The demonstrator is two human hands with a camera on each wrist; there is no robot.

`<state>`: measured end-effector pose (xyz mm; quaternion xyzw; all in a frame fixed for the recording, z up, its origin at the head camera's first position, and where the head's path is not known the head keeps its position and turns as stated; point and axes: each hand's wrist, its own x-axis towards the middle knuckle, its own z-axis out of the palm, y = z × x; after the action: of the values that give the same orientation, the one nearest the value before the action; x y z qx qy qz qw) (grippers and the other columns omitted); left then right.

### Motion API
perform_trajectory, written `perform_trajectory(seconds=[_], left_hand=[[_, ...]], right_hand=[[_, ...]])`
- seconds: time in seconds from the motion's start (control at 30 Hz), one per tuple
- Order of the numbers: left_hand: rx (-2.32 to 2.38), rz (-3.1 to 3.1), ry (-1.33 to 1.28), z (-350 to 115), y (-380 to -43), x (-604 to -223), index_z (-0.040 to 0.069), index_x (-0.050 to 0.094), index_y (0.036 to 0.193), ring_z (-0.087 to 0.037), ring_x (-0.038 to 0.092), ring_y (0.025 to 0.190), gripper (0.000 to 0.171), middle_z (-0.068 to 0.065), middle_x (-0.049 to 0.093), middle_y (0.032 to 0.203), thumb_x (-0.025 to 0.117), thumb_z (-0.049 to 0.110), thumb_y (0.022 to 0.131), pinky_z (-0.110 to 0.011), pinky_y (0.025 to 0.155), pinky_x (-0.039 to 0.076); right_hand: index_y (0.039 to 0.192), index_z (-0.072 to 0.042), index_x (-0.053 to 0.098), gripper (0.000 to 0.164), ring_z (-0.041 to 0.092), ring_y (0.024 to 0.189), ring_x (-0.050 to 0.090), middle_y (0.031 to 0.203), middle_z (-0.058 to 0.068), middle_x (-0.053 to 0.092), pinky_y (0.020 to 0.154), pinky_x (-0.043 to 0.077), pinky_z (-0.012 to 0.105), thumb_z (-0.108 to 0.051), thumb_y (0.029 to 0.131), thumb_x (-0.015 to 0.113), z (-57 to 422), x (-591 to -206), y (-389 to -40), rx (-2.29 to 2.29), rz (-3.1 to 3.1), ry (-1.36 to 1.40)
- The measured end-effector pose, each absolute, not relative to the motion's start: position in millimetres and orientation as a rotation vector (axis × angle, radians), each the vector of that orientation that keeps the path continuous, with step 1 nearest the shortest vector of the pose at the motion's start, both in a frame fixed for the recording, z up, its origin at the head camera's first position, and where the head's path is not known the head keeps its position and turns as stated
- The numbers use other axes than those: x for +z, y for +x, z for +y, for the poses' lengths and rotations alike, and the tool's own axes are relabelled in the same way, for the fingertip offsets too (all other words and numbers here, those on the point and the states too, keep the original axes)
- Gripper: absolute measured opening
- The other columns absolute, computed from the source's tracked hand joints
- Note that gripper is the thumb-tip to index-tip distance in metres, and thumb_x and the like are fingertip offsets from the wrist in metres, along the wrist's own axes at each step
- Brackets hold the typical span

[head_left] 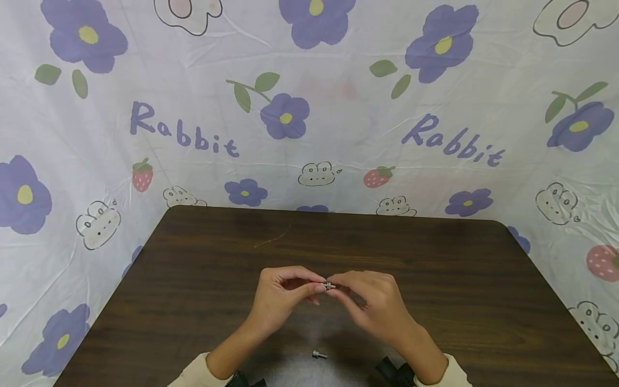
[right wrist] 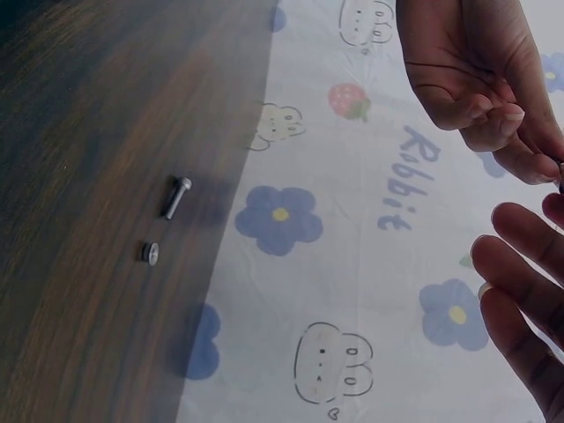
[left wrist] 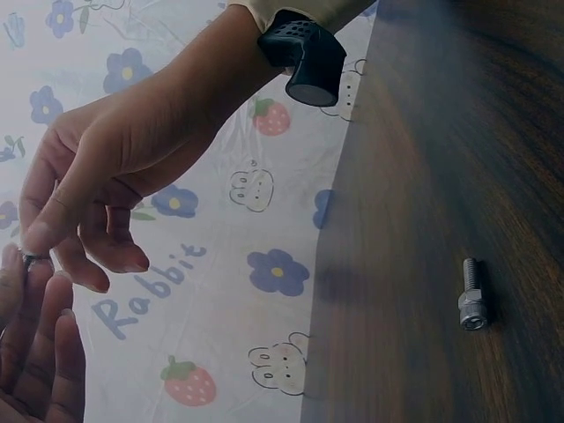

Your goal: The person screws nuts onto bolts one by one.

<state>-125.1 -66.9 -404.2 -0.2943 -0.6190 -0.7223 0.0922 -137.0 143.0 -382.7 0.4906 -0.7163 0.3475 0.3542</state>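
A small metal bolt (head_left: 329, 285), with what looks like a nut on its shank, is held above the table between both hands' fingertips. My left hand (head_left: 278, 298) pinches its left end between thumb and index finger; the other fingers are loosely bent. From the other side my right hand (head_left: 379, 301) pinches it with thumb and forefinger. In both wrist views the fingers mostly hide this piece. Below the hands, another bolt (head_left: 319, 354) lies on the table; the left wrist view shows that bolt (left wrist: 472, 300) with a nut close to its head.
The dark wooden table (head_left: 193, 279) stands against a white cloth (head_left: 338, 129) printed with flowers and rabbits. On the tabletop in the right wrist view lie a bolt (right wrist: 177, 197) and, apart from it, a small round metal piece (right wrist: 150, 254).
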Motion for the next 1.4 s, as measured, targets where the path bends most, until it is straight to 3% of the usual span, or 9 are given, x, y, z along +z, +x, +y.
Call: perform_trajectory(seconds=[0.17, 0.4, 0.7, 0.9, 1.1, 1.4], left_hand=[[-2.157, -1.824, -0.894, -66.0, -125.6, -404.2, -0.005, 0.076, 0.095, -0.027, 0.071, 0.060, 0.007, -0.016, 0.075, 0.087, 0.075, -0.002, 0.089, -0.045, 0.059, 0.062], [-2.165, -1.835, -0.891, -64.7, -124.6, -405.2, -0.005, 0.076, 0.094, -0.024, 0.071, 0.060, 0.007, -0.016, 0.075, 0.086, 0.076, 0.000, 0.089, -0.044, 0.058, 0.062], [-2.152, -1.828, -0.870, -66.4, -125.9, -405.6, -0.006, 0.076, 0.095, -0.027, 0.071, 0.058, 0.007, -0.016, 0.075, 0.085, 0.075, -0.001, 0.090, -0.046, 0.059, 0.062], [-2.183, -1.821, -0.883, -66.5, -125.8, -404.9, -0.008, 0.075, 0.096, -0.029, 0.072, 0.059, 0.009, -0.019, 0.075, 0.087, 0.074, -0.001, 0.090, -0.047, 0.060, 0.062], [-2.201, -1.811, -0.902, -66.8, -125.8, -405.5, -0.009, 0.075, 0.097, -0.029, 0.073, 0.061, 0.009, -0.020, 0.075, 0.088, 0.074, -0.002, 0.090, -0.048, 0.060, 0.062], [-2.187, -1.802, -0.907, -67.1, -126.8, -405.3, -0.008, 0.075, 0.096, -0.030, 0.072, 0.061, 0.008, -0.020, 0.075, 0.086, 0.074, -0.002, 0.090, -0.048, 0.060, 0.062]], right_hand=[[0.095, -0.007, 0.074, 0.024, 0.008, 0.068, 0.069, 0.084, 0.001, 0.075, 0.060, 0.058, 0.023, -0.024, 0.105, 0.060, 143.4, -383.3, -137.3, 0.898, -1.857, 1.289], [0.092, -0.008, 0.074, 0.033, 0.007, 0.065, 0.067, 0.079, -0.001, 0.074, 0.062, 0.059, 0.023, -0.026, 0.108, 0.052, 144.3, -383.6, -135.5, 0.908, -1.921, 1.255], [0.103, -0.006, 0.073, 0.023, 0.005, 0.063, 0.064, 0.080, -0.001, 0.073, 0.057, 0.053, 0.017, -0.027, 0.102, 0.064, 143.3, -382.0, -134.4, 0.945, -1.906, 1.265], [0.101, -0.006, 0.074, 0.022, 0.010, 0.070, 0.071, 0.087, 0.003, 0.076, 0.061, 0.058, 0.022, -0.025, 0.103, 0.064, 142.4, -380.6, -134.8, 0.926, -1.868, 1.299], [0.093, -0.008, 0.075, 0.026, 0.008, 0.064, 0.067, 0.082, 0.001, 0.075, 0.058, 0.056, 0.020, -0.025, 0.105, 0.060, 141.5, -381.6, -135.7, 0.895, -1.850, 1.290], [0.105, -0.004, 0.074, 0.026, 0.007, 0.064, 0.066, 0.086, 0.003, 0.076, 0.056, 0.052, 0.016, -0.029, 0.102, 0.064, 143.3, -381.5, -133.0, 0.905, -1.913, 1.250]])
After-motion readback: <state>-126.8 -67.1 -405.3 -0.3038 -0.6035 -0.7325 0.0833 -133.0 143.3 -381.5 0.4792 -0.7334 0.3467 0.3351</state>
